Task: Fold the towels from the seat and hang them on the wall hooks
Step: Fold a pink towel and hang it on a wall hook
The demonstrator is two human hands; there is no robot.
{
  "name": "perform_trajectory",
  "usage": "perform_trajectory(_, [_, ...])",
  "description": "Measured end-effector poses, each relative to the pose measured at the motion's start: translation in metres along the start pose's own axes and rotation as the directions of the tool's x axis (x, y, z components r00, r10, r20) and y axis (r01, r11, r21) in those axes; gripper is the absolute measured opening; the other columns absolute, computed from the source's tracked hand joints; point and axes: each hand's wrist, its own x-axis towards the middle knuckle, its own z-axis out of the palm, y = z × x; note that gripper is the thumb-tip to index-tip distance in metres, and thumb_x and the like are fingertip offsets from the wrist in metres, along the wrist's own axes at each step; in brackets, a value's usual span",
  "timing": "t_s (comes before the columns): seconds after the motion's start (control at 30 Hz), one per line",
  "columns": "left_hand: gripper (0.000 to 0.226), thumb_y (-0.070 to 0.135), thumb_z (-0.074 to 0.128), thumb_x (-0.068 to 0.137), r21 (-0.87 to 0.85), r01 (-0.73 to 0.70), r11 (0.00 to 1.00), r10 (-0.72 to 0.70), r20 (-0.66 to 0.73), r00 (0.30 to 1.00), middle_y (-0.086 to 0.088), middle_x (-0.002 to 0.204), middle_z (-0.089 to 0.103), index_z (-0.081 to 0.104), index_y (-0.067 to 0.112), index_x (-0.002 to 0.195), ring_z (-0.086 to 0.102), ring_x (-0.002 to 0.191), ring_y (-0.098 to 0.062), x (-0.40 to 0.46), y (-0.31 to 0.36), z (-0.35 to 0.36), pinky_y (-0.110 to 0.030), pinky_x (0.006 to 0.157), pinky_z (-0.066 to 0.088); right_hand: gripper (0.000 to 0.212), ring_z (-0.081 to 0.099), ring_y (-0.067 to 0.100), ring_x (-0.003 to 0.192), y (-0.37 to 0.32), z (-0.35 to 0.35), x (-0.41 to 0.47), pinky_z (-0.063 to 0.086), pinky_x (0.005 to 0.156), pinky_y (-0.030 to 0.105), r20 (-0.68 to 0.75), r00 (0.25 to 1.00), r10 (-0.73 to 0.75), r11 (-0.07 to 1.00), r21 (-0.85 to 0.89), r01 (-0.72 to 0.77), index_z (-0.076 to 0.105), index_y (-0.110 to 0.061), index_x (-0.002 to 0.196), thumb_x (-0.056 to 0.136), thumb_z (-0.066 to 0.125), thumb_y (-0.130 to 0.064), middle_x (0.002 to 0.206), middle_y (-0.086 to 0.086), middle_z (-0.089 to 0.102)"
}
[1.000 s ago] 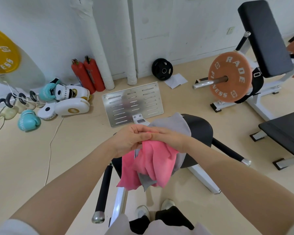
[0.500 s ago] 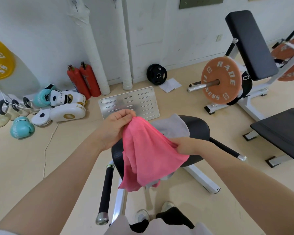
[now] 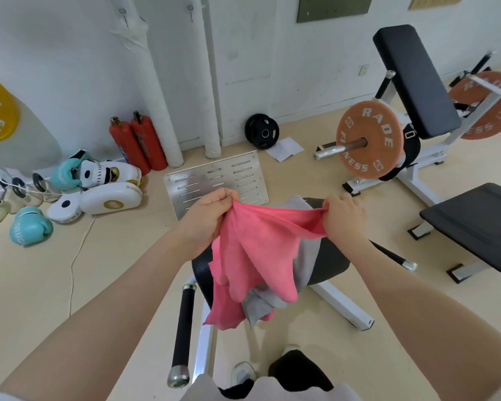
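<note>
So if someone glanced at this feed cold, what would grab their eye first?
Dead centre, the pink towel stretched between the left hand and the right hand, with a grey towel lying under it on the black seat. Next, the orange weight plate on the rack at right, against the white wall. Then the two red fire extinguishers at the wall, left of centre, with teal boxing gloves on the floor farther left.

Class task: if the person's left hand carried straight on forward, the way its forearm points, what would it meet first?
Probably the slotted metal plate on the floor just beyond the left hand; depth is uncertain.
</note>
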Motion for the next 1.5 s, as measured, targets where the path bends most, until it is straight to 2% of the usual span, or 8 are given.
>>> perform_trajectory(0.07, [0.033,0.009,0.034,0.099,-0.032,0.053,0.998,-0.053,-0.003,0.999,0.007,0.054,0.048,0.053,0.018,0.073,0.041,0.045,-0.003,0.0,-0.004,0.002,-0.013,0.04,0.031,0.017,0.053,0.03,0.077,0.014,0.004,0.004,0.042,0.062,0.031,0.206,0.943,0.262,0.909,0.276,-0.313,0.055,-0.008,0.086,0.081,0.04,-0.003,0.077,0.01,0.049])
perform_trajectory(0.17, [0.031,0.006,0.037,0.097,-0.036,0.132,0.991,-0.131,0.031,0.991,0.004,0.056,0.048,0.054,0.016,0.072,0.041,0.046,-0.005,0.001,-0.011,0.004,-0.014,0.041,0.032,0.019,0.044,0.017,0.05,0.021,0.001,0.002,0.035,0.037,0.016,0.53,0.748,0.399,0.379,0.648,-0.661,0.051,-0.008,0.077,0.09,0.037,-0.007,0.06,0.006,0.047])
perform_trajectory(0.4, [0.017,0.0,0.055,0.075,0.061,0.464,0.884,-0.439,0.448,0.779,-0.003,0.071,0.066,0.069,0.007,0.08,0.062,0.058,-0.011,0.0,-0.026,-0.013,-0.019,0.055,0.051,0.023,0.026,0.007,0.03,0.027,-0.013,-0.009,0.021,0.035,0.017,0.57,0.814,-0.11,-0.308,0.759,-0.573,0.057,-0.013,0.074,0.084,0.038,-0.005,0.034,-0.007,0.029])
perform_trajectory(0.67, [0.034,0.011,0.084,0.058,-0.245,0.457,0.855,-0.359,0.355,0.863,-0.006,0.073,0.067,0.071,0.004,0.088,0.064,0.058,-0.008,0.034,-0.04,-0.031,-0.018,0.056,0.056,0.044,0.067,0.014,0.052,0.029,-0.011,0.041,0.055,0.051,0.019,0.595,0.791,-0.14,-0.173,0.772,-0.611,0.071,-0.003,0.071,0.094,0.036,-0.014,0.062,0.007,0.07])
perform_trajectory(0.9, [0.018,-0.002,0.046,0.093,0.18,0.425,0.887,-0.42,-0.068,0.905,-0.004,0.069,0.057,0.06,0.005,0.084,0.052,0.051,-0.005,0.077,-0.061,-0.027,-0.016,0.056,0.048,0.032,0.058,0.028,0.114,0.013,0.015,0.094,0.047,0.097,0.032,0.581,0.812,-0.063,0.36,0.772,-0.524,0.044,0.009,0.124,0.093,0.034,0.008,0.122,0.021,0.059])
perform_trajectory(1.03, [0.012,-0.002,0.054,0.09,0.318,0.387,0.865,-0.336,-0.206,0.919,-0.005,0.069,0.057,0.061,0.006,0.083,0.052,0.055,-0.007,0.105,-0.061,-0.024,-0.017,0.055,0.048,0.021,0.062,0.015,0.063,0.011,0.025,0.125,0.048,0.059,0.015,0.57,0.822,-0.009,0.521,0.704,-0.483,0.054,0.008,0.11,0.094,0.041,0.002,0.085,0.02,0.063])
perform_trajectory(1.2, [0.021,-0.006,0.054,0.088,0.349,0.357,0.866,-0.22,-0.373,0.901,-0.008,0.072,0.059,0.062,0.01,0.076,0.05,0.064,-0.015,0.131,-0.062,-0.034,-0.025,0.064,0.043,0.037,0.057,0.039,0.106,0.022,0.033,0.158,0.042,0.1,0.048,0.521,0.854,-0.003,0.581,0.696,-0.422,0.052,0.017,0.114,0.095,0.049,-0.015,0.121,0.036,0.052])
perform_trajectory(1.5, [0.016,0.0,0.054,0.086,0.468,0.481,0.741,-0.025,-0.696,0.717,-0.014,0.099,0.067,0.067,0.002,0.096,0.058,0.091,-0.022,0.159,-0.098,-0.036,-0.021,0.08,0.037,0.024,0.044,0.018,0.074,0.004,0.08,0.187,0.039,0.069,0.033,0.681,0.728,-0.077,0.544,0.641,-0.542,0.055,-0.015,0.088,0.097,0.043,-0.034,0.08,0.005,0.05])
